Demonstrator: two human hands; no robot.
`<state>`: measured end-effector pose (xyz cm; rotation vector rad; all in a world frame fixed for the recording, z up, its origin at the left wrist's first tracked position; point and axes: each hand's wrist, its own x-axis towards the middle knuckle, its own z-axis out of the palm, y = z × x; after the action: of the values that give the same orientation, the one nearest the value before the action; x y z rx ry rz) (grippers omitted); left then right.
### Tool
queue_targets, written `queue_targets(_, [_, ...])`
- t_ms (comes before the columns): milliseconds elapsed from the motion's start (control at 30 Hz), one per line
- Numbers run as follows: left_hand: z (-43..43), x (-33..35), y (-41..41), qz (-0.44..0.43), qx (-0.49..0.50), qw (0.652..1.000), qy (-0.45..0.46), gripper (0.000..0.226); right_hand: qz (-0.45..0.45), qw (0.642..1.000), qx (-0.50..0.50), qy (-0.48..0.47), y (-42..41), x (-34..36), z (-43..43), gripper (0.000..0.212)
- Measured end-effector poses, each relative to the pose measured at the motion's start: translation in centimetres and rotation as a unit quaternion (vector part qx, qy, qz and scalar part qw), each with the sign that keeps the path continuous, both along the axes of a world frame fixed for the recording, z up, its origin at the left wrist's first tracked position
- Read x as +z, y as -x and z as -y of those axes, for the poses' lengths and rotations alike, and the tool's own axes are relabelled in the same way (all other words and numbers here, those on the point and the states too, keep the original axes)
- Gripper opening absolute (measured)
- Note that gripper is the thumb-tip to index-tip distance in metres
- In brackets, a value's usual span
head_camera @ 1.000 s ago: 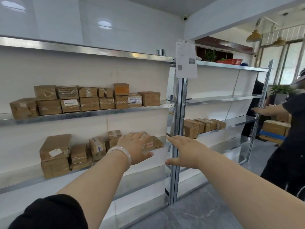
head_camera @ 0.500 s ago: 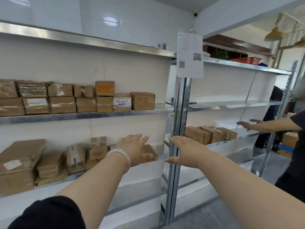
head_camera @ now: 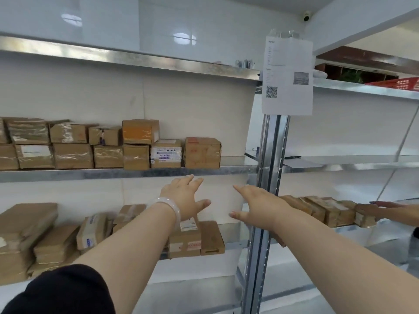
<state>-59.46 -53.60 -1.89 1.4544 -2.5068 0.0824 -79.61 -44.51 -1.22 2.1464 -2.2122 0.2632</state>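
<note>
Both my arms reach forward toward a metal shelving unit. My left hand, with a pale bangle on its wrist, is held flat with fingers straight, just below the middle shelf's edge and holding nothing. My right hand is also flat and empty, close to the steel upright. Right above my left hand a brown parcel ends a row of several taped cardboard parcels on the middle shelf. On the lower shelf, below my hands, stand more parcels.
A printed sheet with a QR code hangs on the upright. In the right-hand bay lies a row of parcels, and another person's hand rests on them. A red basket sits on the top shelf. Stacked parcels fill the lower left.
The view has tilted up and come closer to the shelves. Both my hands have risen from the lower shelf's parcels to just under the middle shelf, still flat and empty.
</note>
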Motion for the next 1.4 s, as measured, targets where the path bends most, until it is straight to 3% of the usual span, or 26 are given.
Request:
queue_targets(300, [13.9,4.2,2.3,-0.086,0.032,0.996,0.011,0.077,0.078,0.995,0.000,0.056,3.5,2.4,14.7,0.070])
queue_targets(500, [21.1,6.8,4.2,-0.094,0.051,0.991,0.079,0.071,0.150,0.982,-0.021,0.112,4.7,4.9,22.7,0.072])
queue_targets(733, [25.4,5.7,5.6,-0.030,0.101,0.993,0.059,0.072,0.228,0.968,-0.011,0.108,4.5,6.0,28.1,0.068])
queue_targets(1000, [25.2,5.6,7.1,-0.072,0.103,0.990,0.057,0.066,0.366,0.926,-0.016,0.092,4.1,5.9,31.0,0.062])
queue_targets(1167, [23.9,5.5,7.4,-0.160,0.094,0.981,0.053,0.066,0.420,0.898,0.000,0.135,4.7,5.5,29.7,0.059])
queue_targets(1400, [18.5,5.0,10.0,-0.384,0.047,0.921,0.052,0.055,0.553,0.802,0.070,0.216,6.1,3.6,25.9,0.039])
